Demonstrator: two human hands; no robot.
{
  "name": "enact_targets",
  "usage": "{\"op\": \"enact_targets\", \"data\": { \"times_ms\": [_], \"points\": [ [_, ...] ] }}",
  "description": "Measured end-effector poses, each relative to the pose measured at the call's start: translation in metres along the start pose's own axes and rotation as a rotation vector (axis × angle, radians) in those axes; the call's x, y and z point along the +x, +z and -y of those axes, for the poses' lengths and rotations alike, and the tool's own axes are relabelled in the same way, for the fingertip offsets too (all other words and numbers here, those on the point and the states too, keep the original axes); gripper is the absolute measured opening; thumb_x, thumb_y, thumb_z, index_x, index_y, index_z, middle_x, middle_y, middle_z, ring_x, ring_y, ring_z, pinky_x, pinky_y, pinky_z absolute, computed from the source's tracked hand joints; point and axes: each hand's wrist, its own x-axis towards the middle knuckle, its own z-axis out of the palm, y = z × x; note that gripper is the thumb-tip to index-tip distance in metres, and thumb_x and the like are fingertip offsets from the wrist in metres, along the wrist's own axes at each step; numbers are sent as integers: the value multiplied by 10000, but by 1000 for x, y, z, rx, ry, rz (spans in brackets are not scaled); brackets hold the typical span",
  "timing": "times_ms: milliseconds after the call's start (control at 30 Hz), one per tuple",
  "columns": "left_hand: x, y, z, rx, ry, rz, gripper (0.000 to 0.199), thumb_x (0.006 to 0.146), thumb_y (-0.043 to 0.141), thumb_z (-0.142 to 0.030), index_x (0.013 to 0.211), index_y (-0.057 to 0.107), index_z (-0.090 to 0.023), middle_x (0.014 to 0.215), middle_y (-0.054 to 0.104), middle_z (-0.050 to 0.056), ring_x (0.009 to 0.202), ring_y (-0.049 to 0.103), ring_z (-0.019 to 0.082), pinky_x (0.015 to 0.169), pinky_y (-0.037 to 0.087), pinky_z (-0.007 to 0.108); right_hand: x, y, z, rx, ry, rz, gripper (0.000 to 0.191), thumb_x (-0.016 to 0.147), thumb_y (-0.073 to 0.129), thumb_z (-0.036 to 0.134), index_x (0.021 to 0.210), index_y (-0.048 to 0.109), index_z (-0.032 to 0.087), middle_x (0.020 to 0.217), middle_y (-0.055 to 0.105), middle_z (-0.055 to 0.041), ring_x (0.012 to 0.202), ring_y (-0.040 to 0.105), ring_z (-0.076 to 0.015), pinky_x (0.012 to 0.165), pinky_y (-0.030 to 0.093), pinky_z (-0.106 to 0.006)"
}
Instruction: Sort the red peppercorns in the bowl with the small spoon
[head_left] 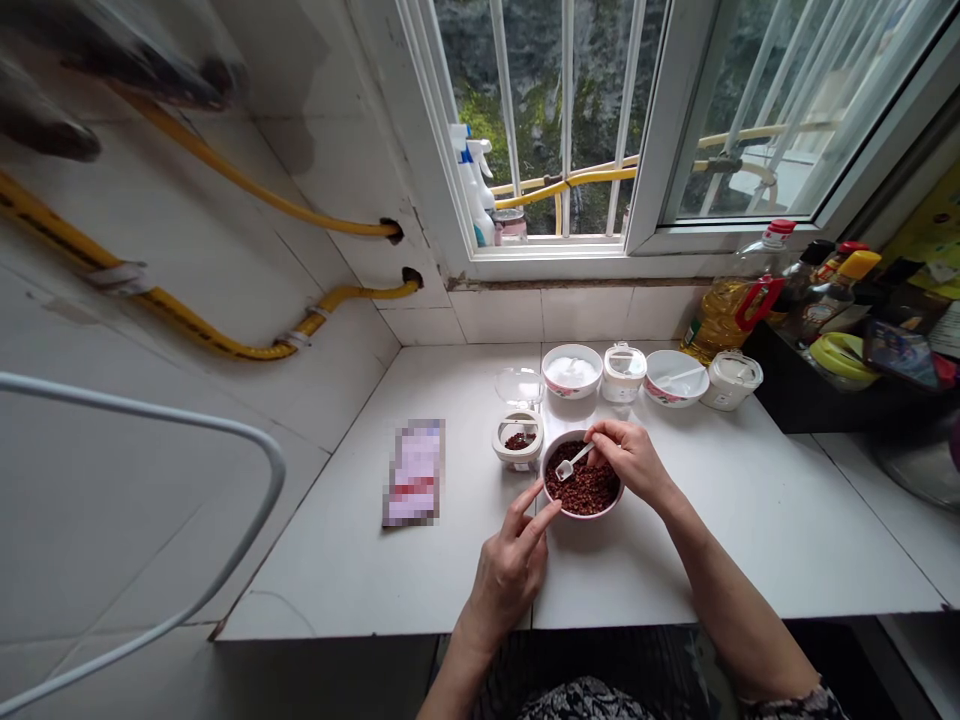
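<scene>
Right hand [634,460] pinches a small white spoon [574,461] by the handle end, fingers closed on it, scoop end pointing away from the fingertips toward the left and sitting over the bowl of dark red grains [583,487]. Left hand [514,565] is loosely curled, holds nothing, index and middle fingertips touching the bowl's near-left rim to steady it. Just beyond the left fingertips, beside the bowl: a small white jar [518,440], lid off, with a little of the same red stuff in the bottom; its clear lid [519,385] lies just behind it. Looks like grains are being spooned between bowl and jar; can't tell if the scoop is loaded. To do it well, my read: keep the scoop level, small loads, shortest path over the rim gap since jar mouth is narrow and nearly touches the bowl. Keep the left fingertips pressing on the rim so the bowl doesn't skate on the smooth white counter [375,560]. Risk: grains spilling into the gap between the two. Farther past the right knuckles: a bowl of white powder [571,371], a lidded jar [624,373], another bowl with a spoon [676,378], another lidded jar [733,380], oil bottle [729,300] well apart.
</scene>
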Motion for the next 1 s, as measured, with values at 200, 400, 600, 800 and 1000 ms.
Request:
{"op": "enact_targets", "data": {
  "times_ms": [200, 400, 600, 800, 1000],
  "points": [
    [-1, 0, 1, -2, -9, 6, 490, 939, 434, -22, 1372, 501, -241, 1413, 534, 150, 991, 714, 152, 741, 611, 212, 2, -3, 1, 186, 139, -18, 201, 767, 591, 369, 758, 659, 180, 543, 671, -6, 507, 595, -148, 562, 488, -270],
    [-1, 1, 1, -13, 4, 2, 501, 929, 426, -4, 1368, 506, -232, 1406, 527, 157, 934, 716, 132, 748, 609, 216, 3, -5, 10, 235, 134, -46, 223, 748, 618, 392, 765, 662, 174, 557, 688, -16, 537, 613, -151, 599, 497, -278],
    [0, 1, 1, 9, 16, -5, 512, 926, 421, -2, 1375, 503, -233, 1396, 533, 160, 1012, 708, 157, 780, 613, 233, 2, -2, 6, 124, 92, -74, 208, 787, 572, 376, 768, 651, 184, 564, 678, -11, 554, 624, -162, 608, 501, -286],
    [0, 1, 1, 10, 9, -6, 508, 929, 422, -11, 1378, 502, -236, 1403, 534, 153, 1013, 711, 160, 777, 615, 230, 3, -1, 1, -20, 60, -104, 199, 806, 533, 350, 757, 648, 195, 567, 676, -13, 562, 636, -171, 619, 498, -293],
    [0, 1, 2, 2, 14, -5, 511, 933, 427, -15, 1387, 491, -241, 1409, 530, 158, 1012, 711, 158, 785, 616, 237, 3, -3, 4, 106, 104, -85, 207, 788, 571, 380, 774, 646, 189, 560, 677, -8, 555, 630, -165, 603, 509, -285]
  ]
}}
